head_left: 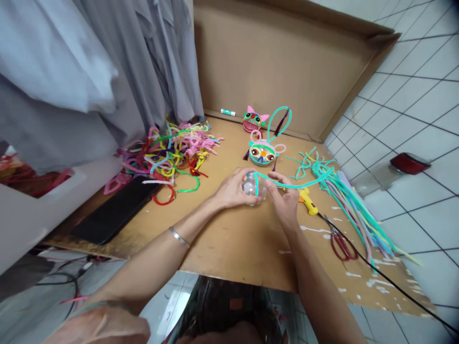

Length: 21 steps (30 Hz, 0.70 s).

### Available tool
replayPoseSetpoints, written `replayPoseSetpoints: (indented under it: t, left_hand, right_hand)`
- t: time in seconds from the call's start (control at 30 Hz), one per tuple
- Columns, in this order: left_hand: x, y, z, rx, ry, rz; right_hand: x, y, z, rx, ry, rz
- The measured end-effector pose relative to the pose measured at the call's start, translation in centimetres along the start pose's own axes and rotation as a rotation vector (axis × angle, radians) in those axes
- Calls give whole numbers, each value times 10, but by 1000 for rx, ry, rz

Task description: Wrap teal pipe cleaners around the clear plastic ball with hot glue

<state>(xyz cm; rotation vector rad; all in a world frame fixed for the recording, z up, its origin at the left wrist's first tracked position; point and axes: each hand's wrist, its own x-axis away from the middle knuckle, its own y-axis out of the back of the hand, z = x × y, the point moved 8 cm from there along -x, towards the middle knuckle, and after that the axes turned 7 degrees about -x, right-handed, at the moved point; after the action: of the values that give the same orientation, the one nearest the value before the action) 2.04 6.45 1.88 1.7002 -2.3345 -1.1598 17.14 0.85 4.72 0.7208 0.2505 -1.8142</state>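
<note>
My left hand (234, 187) is closed around a clear plastic ball (249, 185), which has small coloured bits on its side. A turquoise pipe cleaner (308, 184) runs over the front of the ball and trails off to the right. My right hand (286, 199) pinches this strip close to the ball, its thumb near the ball's edge. Just past my right fingers lies a yellow glue gun (309, 202). Beyond both hands sits a finished-looking animal-face ornament (263, 154) with big eyes, pink ears and a turquoise loop.
Tangled pipe cleaners (175, 153) and a black phone-like slab (116, 210) lie at left. On the right are red-handled scissors (343, 244), straight pipe cleaners (358, 215) and a black cord (380, 277). A second ornament (253, 120) and a glue stick (228, 112) stand near the cardboard wall (279, 62).
</note>
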Motion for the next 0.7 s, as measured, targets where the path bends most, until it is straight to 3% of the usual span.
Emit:
replayPoseSetpoints:
  t: [0.2, 0.37, 0.7]
  left_hand:
    - [1, -4, -5, 43, -5, 28]
    - [2, -5, -4, 182, 49, 59]
    - [3, -6, -1, 200, 87, 76]
  right_hand:
    - [3, 0, 15, 30, 109, -26]
    - [2, 0, 15, -33, 64, -9]
    - [2, -5, 11, -60, -33, 12]
